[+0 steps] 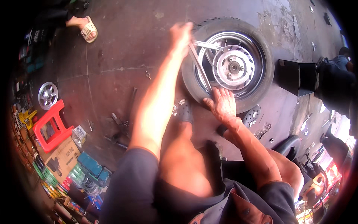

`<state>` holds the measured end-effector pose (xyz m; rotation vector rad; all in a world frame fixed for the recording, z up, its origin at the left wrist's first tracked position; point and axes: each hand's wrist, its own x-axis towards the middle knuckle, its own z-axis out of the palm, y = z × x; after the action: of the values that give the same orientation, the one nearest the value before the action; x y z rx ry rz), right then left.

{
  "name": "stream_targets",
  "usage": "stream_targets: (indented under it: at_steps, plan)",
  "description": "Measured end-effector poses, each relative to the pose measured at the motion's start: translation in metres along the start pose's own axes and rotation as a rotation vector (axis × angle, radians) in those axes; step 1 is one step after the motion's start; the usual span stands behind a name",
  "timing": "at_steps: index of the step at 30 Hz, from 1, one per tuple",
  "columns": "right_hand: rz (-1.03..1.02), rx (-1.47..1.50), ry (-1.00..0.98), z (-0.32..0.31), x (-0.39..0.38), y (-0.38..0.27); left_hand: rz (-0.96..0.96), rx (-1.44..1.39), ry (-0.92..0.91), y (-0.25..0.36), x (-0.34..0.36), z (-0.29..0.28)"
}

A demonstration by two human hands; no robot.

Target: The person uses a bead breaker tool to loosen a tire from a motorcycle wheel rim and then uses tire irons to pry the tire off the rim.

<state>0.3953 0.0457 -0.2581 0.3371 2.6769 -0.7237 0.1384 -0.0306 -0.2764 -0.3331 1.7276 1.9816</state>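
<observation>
A wheel with a black tyre (pixel 191 80) lies flat on the floor in front of me, a slotted silver brake disc (pixel 243 69) on its upper side. My left hand (pixel 181 37), smeared by motion, is closed at the tyre's far left edge around the end of a long metal tyre lever (pixel 200 68). That lever slants down to the wheel rim. A second bright metal bar (pixel 209 45) runs from the same hand toward the disc. At the near side, my right hand (pixel 223 103) presses flat on the tyre, fingers spread beside the lever's lower end.
A black box (pixel 298 77) stands right of the wheel, near another person (pixel 337 78). A second person's sandalled foot (pixel 89 30) is at the far left. A red stool (pixel 52 127), a silver wheel (pixel 48 95), a cardboard piece (pixel 62 158) and scattered tools lie on the left.
</observation>
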Motion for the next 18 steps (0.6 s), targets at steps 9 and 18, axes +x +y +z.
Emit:
stream_targets:
  at_steps: [9,18]
  plan:
    - [0.093,0.305,0.294,0.030,0.042,-0.060,0.120,-0.652,0.638,-0.004,-0.087,-0.197]
    - [0.539,0.579,0.163,0.042,0.098,-0.053,0.341,-0.804,0.413,0.042,-0.110,-0.188]
